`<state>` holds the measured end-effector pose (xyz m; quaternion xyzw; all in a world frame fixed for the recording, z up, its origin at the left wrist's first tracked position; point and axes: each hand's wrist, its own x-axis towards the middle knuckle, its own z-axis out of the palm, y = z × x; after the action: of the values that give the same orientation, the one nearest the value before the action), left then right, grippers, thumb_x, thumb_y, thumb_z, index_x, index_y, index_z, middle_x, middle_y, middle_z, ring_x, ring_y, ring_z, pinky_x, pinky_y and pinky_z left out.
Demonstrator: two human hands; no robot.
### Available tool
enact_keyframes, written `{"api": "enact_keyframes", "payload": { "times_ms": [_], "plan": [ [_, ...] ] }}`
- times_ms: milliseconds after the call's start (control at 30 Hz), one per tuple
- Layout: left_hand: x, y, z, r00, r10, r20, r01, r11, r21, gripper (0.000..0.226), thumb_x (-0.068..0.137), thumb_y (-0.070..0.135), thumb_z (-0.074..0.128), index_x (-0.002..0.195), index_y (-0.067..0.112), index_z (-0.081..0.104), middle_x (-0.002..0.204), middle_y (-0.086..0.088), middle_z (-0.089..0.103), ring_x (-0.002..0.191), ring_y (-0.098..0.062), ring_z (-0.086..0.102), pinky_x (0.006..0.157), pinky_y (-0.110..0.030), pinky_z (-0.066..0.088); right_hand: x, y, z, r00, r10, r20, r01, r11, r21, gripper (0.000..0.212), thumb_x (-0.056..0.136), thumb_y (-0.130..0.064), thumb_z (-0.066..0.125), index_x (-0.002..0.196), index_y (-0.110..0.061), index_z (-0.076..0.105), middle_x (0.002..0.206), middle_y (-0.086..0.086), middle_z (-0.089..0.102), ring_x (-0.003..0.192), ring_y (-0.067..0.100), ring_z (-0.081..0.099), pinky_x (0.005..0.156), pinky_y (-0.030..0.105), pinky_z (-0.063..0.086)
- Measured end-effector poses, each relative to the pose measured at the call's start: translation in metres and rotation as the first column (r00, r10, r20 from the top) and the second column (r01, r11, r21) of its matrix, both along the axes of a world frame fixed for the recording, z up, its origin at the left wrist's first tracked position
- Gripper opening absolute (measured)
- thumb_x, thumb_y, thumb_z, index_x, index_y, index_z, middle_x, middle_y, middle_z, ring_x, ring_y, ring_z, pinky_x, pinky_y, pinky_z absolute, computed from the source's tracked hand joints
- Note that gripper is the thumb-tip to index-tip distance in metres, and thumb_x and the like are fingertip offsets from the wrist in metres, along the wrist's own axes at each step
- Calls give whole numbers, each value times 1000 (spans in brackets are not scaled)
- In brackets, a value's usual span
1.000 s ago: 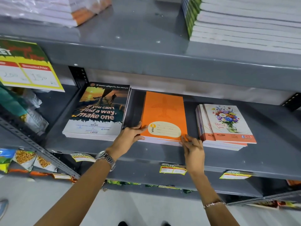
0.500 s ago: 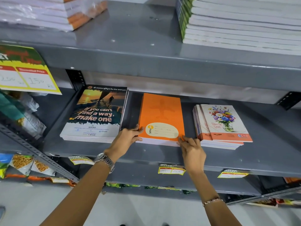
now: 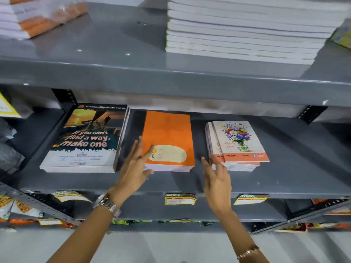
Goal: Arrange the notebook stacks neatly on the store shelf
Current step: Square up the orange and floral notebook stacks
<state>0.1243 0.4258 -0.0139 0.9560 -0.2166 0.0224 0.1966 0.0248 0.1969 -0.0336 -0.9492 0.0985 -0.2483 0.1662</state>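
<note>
Three notebook stacks lie on the grey middle shelf (image 3: 284, 179). On the left is a large stack with a sunset cover (image 3: 83, 141), in the middle an orange stack (image 3: 169, 137), on the right a flower-cover stack (image 3: 237, 145) whose books are slightly fanned. My left hand (image 3: 135, 168) is open, fingers spread, at the orange stack's front left corner. My right hand (image 3: 216, 177) is open in the gap between the orange and flower stacks, fingertips by the flower stack's left front edge. Whether either hand touches a stack is unclear.
The upper shelf (image 3: 114, 59) carries a tall white-edged notebook stack (image 3: 247, 35) at right and a wrapped orange-and-white stack (image 3: 34, 16) at left. Price tags (image 3: 179, 199) hang on the shelf's front lip. Snack packets (image 3: 17, 205) sit on a lower left rack.
Both hands have let go of the orange stack and opened. My right hand moved right toward the flower stack. The view shifted closer and slightly right.
</note>
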Motion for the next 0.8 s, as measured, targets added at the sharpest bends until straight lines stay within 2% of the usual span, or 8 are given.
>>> {"api": "enact_keyframes", "payload": {
  "times_ms": [100, 167, 233, 367, 467, 533, 667, 800],
  "plan": [
    [-18, -66, 14, 977, -191, 97, 196, 980, -45, 81, 80, 26, 65, 143, 26, 14, 157, -7, 0, 144, -23, 1, 116, -34, 11, -15, -52, 2, 985, -171, 4, 170, 984, 52, 51, 78, 1, 66, 125, -13, 54, 134, 23, 51, 104, 44, 56, 80, 50, 50],
    [-27, -118, 20, 941, -325, 91, 332, 941, -65, 74, 83, 28, 61, 143, 25, 17, 157, -4, 10, 144, -21, 9, 115, -35, 18, -20, -94, 6, 957, -281, -67, 287, 952, 110, 46, 84, -8, 63, 129, -12, 51, 140, 19, 45, 115, 45, 48, 90, 54, 42],
    [-32, -159, 21, 922, -386, 34, 388, 919, -70, 71, 85, 29, 58, 143, 26, 17, 156, -1, 13, 143, -21, 13, 114, -40, 26, -21, -128, 9, 952, -264, -155, 283, 952, 117, 47, 87, -16, 60, 132, -16, 47, 146, 14, 39, 128, 40, 39, 102, 55, 32],
    [-38, -206, 7, 938, -326, -116, 321, 945, -61, 66, 86, 25, 58, 141, 30, 21, 157, -5, 5, 142, -31, 10, 108, -50, 34, -25, -170, 8, 957, -91, -275, 138, 978, 156, 58, 85, -28, 64, 137, -18, 41, 151, 13, 32, 135, 36, 33, 108, 53, 31],
    [-37, -212, -1, 950, -284, -126, 272, 957, -104, 61, 86, 24, 58, 140, 27, 29, 157, -5, 8, 142, -28, 13, 102, -47, 42, -25, -177, 4, 978, -3, -210, 73, 943, 325, 57, 83, -14, 67, 135, -17, 44, 147, 14, 35, 131, 34, 41, 107, 43, 37],
    [-35, -210, -4, 957, -268, -113, 248, 954, -168, 57, 86, 20, 58, 138, 24, 35, 155, -4, 17, 140, -24, 24, 99, -43, 47, -26, -176, 2, 990, -4, -144, 59, 922, 383, 51, 84, -5, 64, 132, -13, 49, 143, 13, 41, 128, 32, 45, 104, 32, 35],
    [-29, -204, -1, 963, -193, -186, 146, 960, -239, 50, 87, 18, 58, 134, 23, 42, 152, -1, 27, 108, -23, 62, 95, -41, 51, -27, -173, -2, 992, 40, -118, 8, 927, 375, 50, 84, -2, 62, 131, -9, 50, 141, 13, 46, 124, 28, 50, 105, 35, 36],
    [-33, -201, -1, 972, -165, -166, 117, 956, -269, 42, 88, 17, 56, 129, 16, 48, 141, -6, 46, 119, -20, 54, 103, -34, 41, -26, -169, -4, 997, 64, -50, -36, 901, 433, 49, 85, 5, 59, 131, -9, 50, 139, 15, 45, 119, 12, 42, 103, 10, 25]
  ]
}}
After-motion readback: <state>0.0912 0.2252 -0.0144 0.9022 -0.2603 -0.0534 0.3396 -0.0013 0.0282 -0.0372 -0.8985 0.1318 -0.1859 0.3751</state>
